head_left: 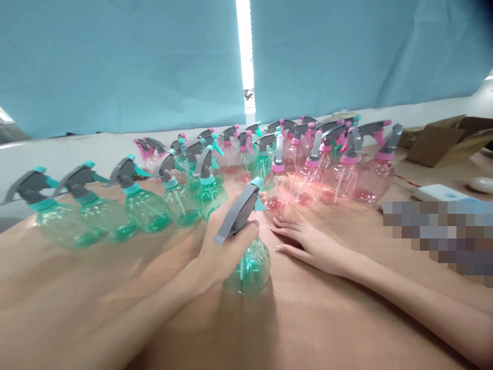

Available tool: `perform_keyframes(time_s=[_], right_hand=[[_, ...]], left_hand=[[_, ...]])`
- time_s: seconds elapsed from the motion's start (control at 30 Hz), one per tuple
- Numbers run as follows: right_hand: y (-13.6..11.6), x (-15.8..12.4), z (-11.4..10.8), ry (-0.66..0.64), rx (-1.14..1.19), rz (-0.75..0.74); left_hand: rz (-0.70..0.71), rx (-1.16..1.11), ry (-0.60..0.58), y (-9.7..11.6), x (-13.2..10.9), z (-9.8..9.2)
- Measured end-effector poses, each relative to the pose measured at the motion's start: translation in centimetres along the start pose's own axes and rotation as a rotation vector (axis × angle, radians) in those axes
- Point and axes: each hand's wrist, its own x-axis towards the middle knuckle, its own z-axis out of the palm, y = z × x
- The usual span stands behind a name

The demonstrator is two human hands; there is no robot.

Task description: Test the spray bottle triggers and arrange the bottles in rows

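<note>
My left hand (223, 246) is wrapped round the neck of a green spray bottle (250, 267) with a grey trigger head, which stands on the brown table (308, 318) in front of me. My right hand (308, 241) lies flat on the table just right of that bottle, fingers stretched out and pointing left, holding nothing. Behind them stand several green spray bottles (146, 205) in a row on the left and several pink spray bottles (342, 180) on the right.
A cardboard box (439, 141) lies at the far right. Near it are a white flat device (439, 192) and a white rounded object (481, 184). A blue curtain (115, 61) hangs behind the table. A blurred patch covers part of the right side.
</note>
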Motion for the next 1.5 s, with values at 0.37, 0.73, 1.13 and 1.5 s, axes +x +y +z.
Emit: perform_keyframes(time_s=[0.37, 0.73, 1.13, 1.5], right_hand=[[0.0, 0.0, 0.1, 0.027, 0.014, -0.014], [0.1, 0.0, 0.2, 0.006, -0.019, -0.012], [0.5, -0.1, 0.5, 0.057, -0.010, -0.051], [0.2, -0.2, 0.4, 0.042, 0.014, -0.015]], left_hand=[[0.021, -0.006, 0.006, 0.0, 0.0, 0.3], [0.045, 0.019, 0.021, 0.0, 0.1, 0.4], [0.005, 0.047, 0.035, 0.1, -0.1, 0.3], [0.024, -0.054, -0.033, -0.1, 0.2, 0.2]])
